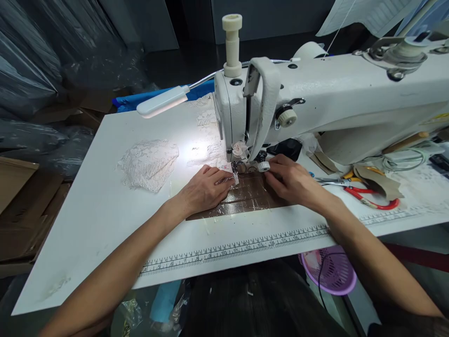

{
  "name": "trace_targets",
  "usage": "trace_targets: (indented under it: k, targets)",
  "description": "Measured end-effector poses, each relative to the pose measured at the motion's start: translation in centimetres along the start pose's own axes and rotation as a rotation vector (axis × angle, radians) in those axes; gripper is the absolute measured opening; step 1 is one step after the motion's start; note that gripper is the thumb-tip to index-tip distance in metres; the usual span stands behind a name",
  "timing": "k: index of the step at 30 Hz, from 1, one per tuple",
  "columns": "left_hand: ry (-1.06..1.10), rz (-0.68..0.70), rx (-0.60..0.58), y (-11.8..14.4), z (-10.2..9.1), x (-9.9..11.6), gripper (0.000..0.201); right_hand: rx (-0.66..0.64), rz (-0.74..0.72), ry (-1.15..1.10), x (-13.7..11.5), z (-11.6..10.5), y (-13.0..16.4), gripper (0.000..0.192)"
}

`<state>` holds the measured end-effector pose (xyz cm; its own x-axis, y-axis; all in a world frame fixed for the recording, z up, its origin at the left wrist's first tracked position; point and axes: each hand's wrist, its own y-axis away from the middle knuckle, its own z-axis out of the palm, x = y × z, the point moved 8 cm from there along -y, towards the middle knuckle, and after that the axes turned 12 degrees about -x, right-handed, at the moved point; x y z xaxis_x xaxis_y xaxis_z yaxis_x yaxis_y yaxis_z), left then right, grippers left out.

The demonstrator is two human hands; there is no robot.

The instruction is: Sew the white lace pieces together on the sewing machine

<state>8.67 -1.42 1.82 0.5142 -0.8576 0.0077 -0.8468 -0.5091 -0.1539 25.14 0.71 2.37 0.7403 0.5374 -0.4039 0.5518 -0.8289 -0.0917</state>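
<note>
A white sewing machine point(329, 93) stands over the table, its needle area lit by a small lamp. My left hand point(210, 187) lies left of the presser foot, its bent fingers pressing on a piece of white lace fabric point(220, 169). Close by on the right, my right hand point(289, 175) has its fingertips together beside a white ribbed knob point(263, 166); what they hold, if anything, is hidden. Brown tape-like sheeting point(249, 196) covers the table under both hands. A separate lace piece point(150, 164) lies farther left.
Red-handled scissors point(377, 199) and brown scraps lie right of my right hand. A white lamp point(163, 101) reaches over the table's back. A printed ruler scale point(224, 252) follows the front edge. Below hangs a purple basket point(331, 276). Cardboard boxes point(21, 210) stand at left.
</note>
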Motion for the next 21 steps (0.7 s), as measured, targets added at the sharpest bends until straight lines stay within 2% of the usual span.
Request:
trace_targets:
  k: [4, 6, 11, 15, 18, 21]
  targets:
    - [0.030, 0.022, 0.015, 0.2, -0.6, 0.3, 0.015, -0.025, 0.007, 0.089, 1.6, -2.3, 2.2, 0.032]
    - [0.096, 0.052, -0.012, 0.3, -0.3, 0.3, 0.014, -0.032, 0.024, 0.156, 2.9, -2.6, 3.4, 0.034]
    - [0.184, 0.095, 0.017, 0.5, 0.6, -0.5, 0.021, -0.064, 0.037, 0.321, 5.4, -1.1, 4.9, 0.035]
    - [0.306, 0.130, 0.065, 0.2, 0.3, -1.1, 0.029, 0.037, 0.017, 0.415, 4.4, -0.9, 4.8, 0.031]
    - [0.406, 0.077, 0.108, -0.2, -0.2, -1.4, 0.027, 0.083, -0.062, 0.199, 2.2, -0.9, 4.7, 0.027]
    - [0.485, -0.097, 0.152, -0.5, -0.2, -2.3, 0.017, 0.039, -0.083, -0.146, 0.5, 0.1, 4.4, 0.023]
